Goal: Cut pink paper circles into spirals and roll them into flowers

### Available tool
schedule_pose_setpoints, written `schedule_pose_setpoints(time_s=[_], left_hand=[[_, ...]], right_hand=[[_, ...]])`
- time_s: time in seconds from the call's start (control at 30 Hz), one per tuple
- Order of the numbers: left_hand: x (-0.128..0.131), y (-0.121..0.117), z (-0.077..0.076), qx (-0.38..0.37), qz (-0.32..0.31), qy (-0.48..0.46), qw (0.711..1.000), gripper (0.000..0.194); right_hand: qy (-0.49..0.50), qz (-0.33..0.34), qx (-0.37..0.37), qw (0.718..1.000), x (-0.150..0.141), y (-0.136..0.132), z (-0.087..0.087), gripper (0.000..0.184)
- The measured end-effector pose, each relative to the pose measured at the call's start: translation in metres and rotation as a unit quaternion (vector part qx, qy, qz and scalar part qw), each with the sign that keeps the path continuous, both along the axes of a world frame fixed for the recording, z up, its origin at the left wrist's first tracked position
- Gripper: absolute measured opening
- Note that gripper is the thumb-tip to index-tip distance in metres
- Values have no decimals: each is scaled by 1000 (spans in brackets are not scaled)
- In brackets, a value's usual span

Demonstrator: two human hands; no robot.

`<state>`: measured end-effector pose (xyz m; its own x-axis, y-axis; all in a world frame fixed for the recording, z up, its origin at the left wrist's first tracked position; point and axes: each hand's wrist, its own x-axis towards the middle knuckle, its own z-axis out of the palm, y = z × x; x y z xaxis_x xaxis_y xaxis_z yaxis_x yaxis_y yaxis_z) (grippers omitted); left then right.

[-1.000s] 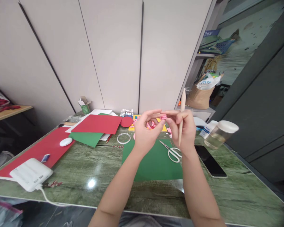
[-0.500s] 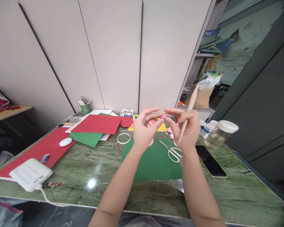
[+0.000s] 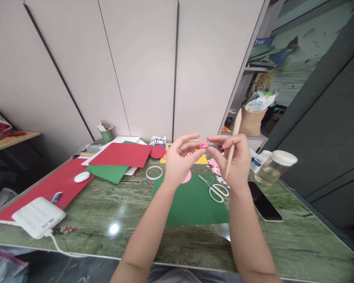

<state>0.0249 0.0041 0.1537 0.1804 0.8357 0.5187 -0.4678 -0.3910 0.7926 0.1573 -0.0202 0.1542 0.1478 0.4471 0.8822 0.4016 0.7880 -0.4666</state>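
Between the thumb and fingers of my left hand (image 3: pixel 179 159) is a small rolled pink piece (image 3: pixel 204 145), perhaps paper. My right hand (image 3: pixel 236 159) pinches the same piece from the other side and also holds a pale wooden stick (image 3: pixel 233 143) with tapered ends, tilted upright between its fingers. Both hands are raised above a green paper sheet (image 3: pixel 194 208). On that sheet lie a pink paper disc (image 3: pixel 187 177), partly behind my left hand, and white-handled scissors (image 3: pixel 216 190) with their blades slightly apart.
A phone (image 3: pixel 264 202) and a lidded jar of liquid (image 3: pixel 274 169) stand to the right. Pink paper scraps (image 3: pixel 214 166) lie behind the right hand. At left are red paper (image 3: pixel 120 154), a tape roll (image 3: pixel 154 172) and a white charger block (image 3: pixel 38 217) with a cable.
My right hand has shifted slightly right, and the wooden stick in it stands more upright. The pink piece stays between both hands.
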Motion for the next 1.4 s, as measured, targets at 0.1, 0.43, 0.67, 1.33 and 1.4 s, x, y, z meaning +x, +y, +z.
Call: schedule_pose_setpoints(time_s=[0.1,0.43,0.67,1.33,1.4], left_hand=[[0,1,0,-25,-12,-6,1000,32],[-3,-1,3,-22,4,41,999,35],[2,1,0,-22,-14,-1,1000,34],[-3,-1,2,-10,20,47,999,28],[-3,-3,3,7,42,62,997,26]], right_hand=[[29,52,-50,997,0,1,0,27],[14,128,-141,982,4,-2,5,22],[30,96,-100,990,0,3,1,22],[38,143,-135,980,2,1,2,26],[37,142,-133,980,2,1,2,25]])
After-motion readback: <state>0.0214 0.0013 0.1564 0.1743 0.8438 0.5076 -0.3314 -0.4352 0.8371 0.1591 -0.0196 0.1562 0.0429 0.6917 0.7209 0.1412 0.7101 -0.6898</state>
